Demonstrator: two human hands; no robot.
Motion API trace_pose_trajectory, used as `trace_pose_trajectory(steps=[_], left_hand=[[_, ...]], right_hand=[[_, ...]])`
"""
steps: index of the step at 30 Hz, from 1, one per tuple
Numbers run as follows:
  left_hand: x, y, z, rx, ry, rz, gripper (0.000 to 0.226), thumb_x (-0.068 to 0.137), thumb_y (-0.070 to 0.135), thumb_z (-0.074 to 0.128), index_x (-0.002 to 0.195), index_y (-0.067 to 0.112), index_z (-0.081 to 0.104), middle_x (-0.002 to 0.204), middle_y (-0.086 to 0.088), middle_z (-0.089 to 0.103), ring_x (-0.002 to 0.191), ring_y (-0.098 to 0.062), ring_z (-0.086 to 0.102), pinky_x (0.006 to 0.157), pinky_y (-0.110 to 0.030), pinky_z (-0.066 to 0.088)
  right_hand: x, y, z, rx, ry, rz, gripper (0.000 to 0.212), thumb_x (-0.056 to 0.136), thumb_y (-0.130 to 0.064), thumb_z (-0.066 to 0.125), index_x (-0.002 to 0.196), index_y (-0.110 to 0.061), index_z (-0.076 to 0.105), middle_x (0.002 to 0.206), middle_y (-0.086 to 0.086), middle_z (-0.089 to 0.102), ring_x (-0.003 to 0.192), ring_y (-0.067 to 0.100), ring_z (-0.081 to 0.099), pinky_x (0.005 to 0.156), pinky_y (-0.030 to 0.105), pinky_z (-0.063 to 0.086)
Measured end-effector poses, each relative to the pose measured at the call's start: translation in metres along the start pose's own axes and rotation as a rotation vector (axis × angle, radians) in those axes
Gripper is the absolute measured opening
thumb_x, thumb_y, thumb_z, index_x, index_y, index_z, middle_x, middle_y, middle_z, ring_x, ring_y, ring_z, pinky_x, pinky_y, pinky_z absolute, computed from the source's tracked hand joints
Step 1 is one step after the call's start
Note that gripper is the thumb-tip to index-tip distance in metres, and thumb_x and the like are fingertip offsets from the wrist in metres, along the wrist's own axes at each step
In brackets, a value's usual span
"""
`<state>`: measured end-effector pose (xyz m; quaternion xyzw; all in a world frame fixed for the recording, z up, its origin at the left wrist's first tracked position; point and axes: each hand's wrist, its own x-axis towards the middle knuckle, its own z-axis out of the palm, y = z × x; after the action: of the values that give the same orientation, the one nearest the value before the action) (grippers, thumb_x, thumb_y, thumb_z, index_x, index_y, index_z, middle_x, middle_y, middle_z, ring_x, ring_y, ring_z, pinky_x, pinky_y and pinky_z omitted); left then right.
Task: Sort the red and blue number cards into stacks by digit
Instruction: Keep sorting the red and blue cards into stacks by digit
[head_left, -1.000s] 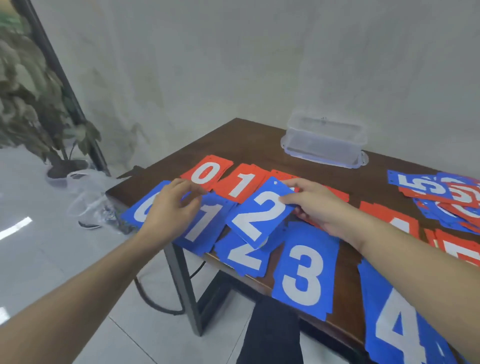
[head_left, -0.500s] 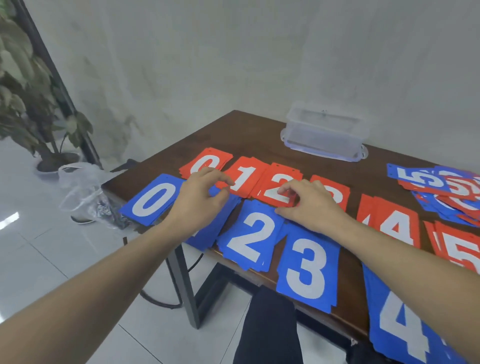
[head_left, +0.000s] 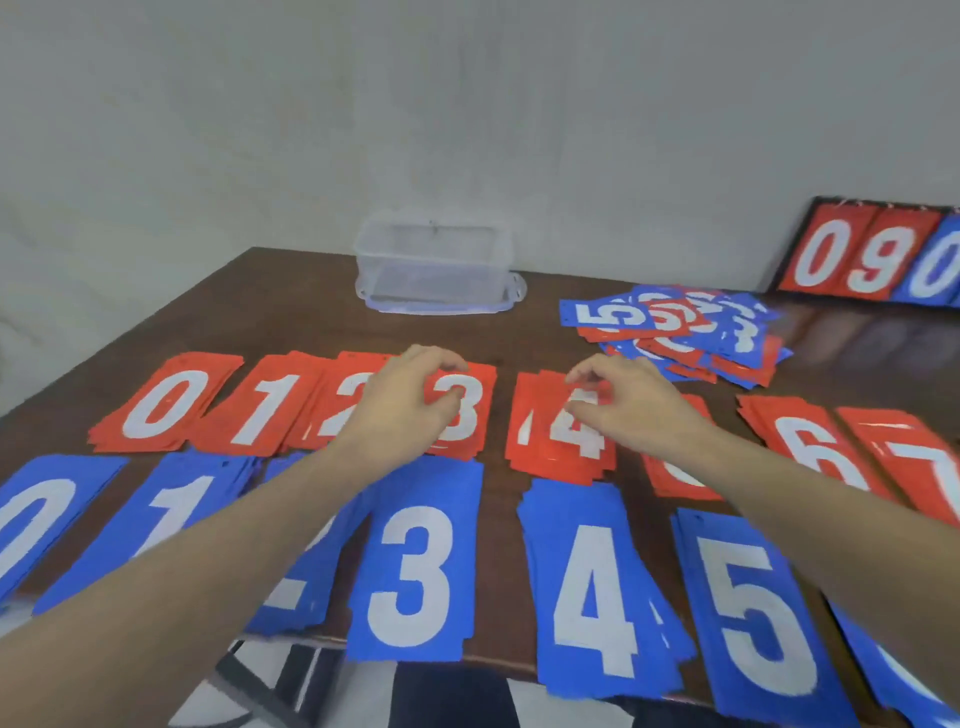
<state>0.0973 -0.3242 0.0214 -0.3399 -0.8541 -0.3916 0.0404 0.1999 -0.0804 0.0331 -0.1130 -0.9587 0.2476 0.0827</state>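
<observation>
Squaring is the step I judge to be in hand: both hands sit on the red row, tidying stacks that are already sorted. To do it well I would press each stack's long edges inward with fingertips on both sides, keep the pile flat on the table (head_left: 291, 291), and leave a visible gap between neighbours, since the red 1 stack (head_left: 260, 410) and red 2 stack (head_left: 343, 402) already overlap at their edges. I would also keep sleeves and forearms off the blue row below, which fans out loosely.

My left hand (head_left: 410, 405) lies over the red 3 stack (head_left: 467, 410), fingers curled with the tips at its top edge and the thumb on the digit; it seems to grip the top card, though blur keeps me from being sure. My right hand (head_left: 639, 410) hovers over the red 4 stack (head_left: 558, 431), fingers loosely bent and spread, thumb and forefinger apart and holding nothing that I can make out. Both forearms cross the blue row from the near edge.

Red stacks 0 to 7 run along the far row, and blue stacks 0 to 5 lie nearest me, the blue 3 stack (head_left: 415, 566) between my arms. An unsorted pile (head_left: 675, 332) of mixed red and blue cards waits further back on the right, so sorting is not finished.
</observation>
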Motion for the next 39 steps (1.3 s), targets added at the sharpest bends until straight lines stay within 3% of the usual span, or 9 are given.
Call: trace_pose_trajectory(steps=[4,9,13,16,19,24,27,34,39], left_hand=[[0.035,0.031,0.047,-0.023,-0.100,0.051,0.023,0.092,0.017,0.064,0.111,0.030,0.065,0.115,0.008,0.061,0.114,-0.017,0.055,0.103,-0.041,0.043],[0.074,0.056,0.094,0.030,-0.170,0.059,0.029,0.093,0.025,0.063,0.121,0.033,0.062,0.123,0.009,0.061,0.120,-0.015,0.054,0.107,-0.046,0.041],[0.103,0.065,0.125,0.184,-0.144,0.034,0.038,0.095,0.032,0.059,0.132,0.033,0.053,0.135,0.006,0.055,0.127,-0.022,0.047,0.107,-0.043,0.033],[0.126,0.064,0.144,0.252,-0.155,0.014,0.041,0.097,0.038,0.056,0.137,0.033,0.048,0.143,0.005,0.048,0.130,-0.023,0.045,0.106,-0.044,0.033],[0.148,0.059,0.159,0.322,-0.153,0.014,0.046,0.099,0.044,0.052,0.142,0.032,0.044,0.146,0.004,0.044,0.131,-0.023,0.042,0.106,-0.043,0.033],[0.180,0.040,0.175,0.437,-0.176,0.013,0.053,0.102,0.050,0.042,0.152,0.034,0.034,0.149,0.005,0.038,0.132,-0.024,0.039,0.107,-0.044,0.031],[0.189,0.031,0.175,0.526,-0.222,0.040,0.051,0.104,0.052,0.034,0.153,0.041,0.031,0.154,0.013,0.037,0.138,-0.018,0.034,0.109,-0.041,0.027],[0.191,0.016,0.169,0.354,-0.175,0.009,0.031,0.105,0.041,0.041,0.123,0.030,0.063,0.145,0.011,0.051,0.138,-0.013,0.036,0.111,-0.037,0.019],[0.192,0.010,0.172,0.315,-0.137,0.010,0.027,0.102,0.044,0.046,0.088,0.021,0.052,0.127,0.002,0.063,0.124,-0.016,0.047,0.103,-0.037,0.023]], right_hand=[[-0.013,0.057,-0.029,0.008,0.104,0.085,0.015,0.082,-0.043,0.068,0.086,-0.050,0.056,0.098,-0.018,0.066,0.106,0.014,0.058,0.095,0.043,0.051],[-0.021,0.109,-0.053,0.047,0.162,0.179,0.014,0.083,-0.036,0.067,0.093,-0.043,0.061,0.099,-0.015,0.067,0.102,0.012,0.061,0.092,0.040,0.053],[-0.016,0.141,-0.064,0.051,0.200,0.205,0.017,0.088,-0.020,0.069,0.094,-0.036,0.063,0.096,-0.008,0.068,0.091,0.011,0.060,0.084,0.029,0.050],[-0.007,0.159,-0.068,0.084,0.232,0.192,0.016,0.089,-0.013,0.065,0.097,-0.026,0.069,0.093,-0.011,0.068,0.081,-0.004,0.059,0.073,0.007,0.041],[0.008,0.172,-0.073,0.125,0.256,0.168,0.016,0.091,-0.013,0.063,0.097,-0.027,0.067,0.096,-0.013,0.068,0.083,-0.013,0.058,0.071,0.001,0.039],[0.040,0.184,-0.079,0.139,0.271,0.114,0.018,0.097,-0.018,0.058,0.100,-0.035,0.064,0.099,-0.020,0.065,0.098,0.000,0.056,0.080,0.006,0.040],[0.060,0.190,-0.076,0.090,0.226,0.066,0.019,0.097,-0.019,0.058,0.110,-0.030,0.067,0.114,-0.016,0.067,0.112,0.004,0.054,0.099,0.025,0.045],[0.098,0.194,-0.057,-0.177,0.073,0.001,0.046,0.103,-0.038,0.050,0.147,-0.028,0.047,0.149,-0.005,0.050,0.138,0.019,0.041,0.116,0.043,0.032],[0.102,0.200,-0.060,-0.365,0.006,-0.054,0.047,0.104,-0.050,0.039,0.141,-0.028,0.056,0.149,-0.009,0.052,0.139,0.014,0.042,0.115,0.033,0.030]])
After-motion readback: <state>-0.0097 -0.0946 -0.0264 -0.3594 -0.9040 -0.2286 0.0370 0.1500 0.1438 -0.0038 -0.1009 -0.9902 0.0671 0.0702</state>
